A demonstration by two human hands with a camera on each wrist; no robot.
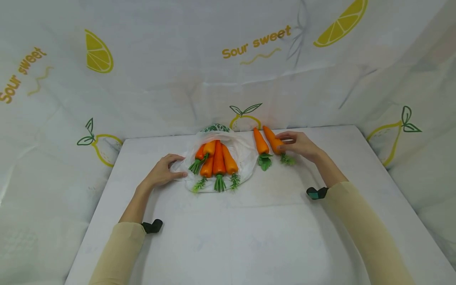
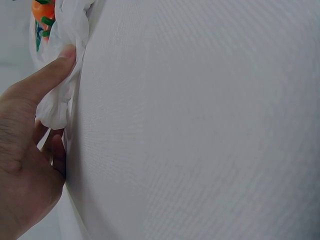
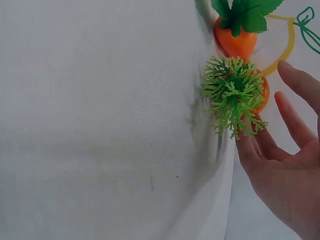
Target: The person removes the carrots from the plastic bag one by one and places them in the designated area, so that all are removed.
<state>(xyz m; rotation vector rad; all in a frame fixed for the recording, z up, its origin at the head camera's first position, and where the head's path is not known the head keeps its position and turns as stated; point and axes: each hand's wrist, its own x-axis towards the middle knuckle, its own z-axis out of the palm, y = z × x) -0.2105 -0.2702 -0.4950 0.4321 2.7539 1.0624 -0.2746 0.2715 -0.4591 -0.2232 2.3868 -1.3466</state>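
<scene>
A white plastic bag [image 1: 246, 152] lies with its mouth facing me, and several orange toy carrots [image 1: 219, 160] with green tops sit in its opening. My left hand [image 1: 164, 171] holds the bag's left edge; the left wrist view shows the thumb [image 2: 68, 52] over the bunched plastic and curled fingers below. Right of the bag lie two more carrots side by side, one with broad leaves [image 1: 261, 143], the other with a feathery top [image 1: 273, 140]. At the feathery one my right hand [image 1: 299, 144] touches its side, fingers mostly extended and spread in the right wrist view.
A white cloth covers the table [image 1: 228, 237]. Behind and beside it hangs a pale curtain [image 1: 160, 79] printed with lemons and words. Each wrist carries a small dark device, the left one [image 1: 152, 226] and the right one [image 1: 317, 193].
</scene>
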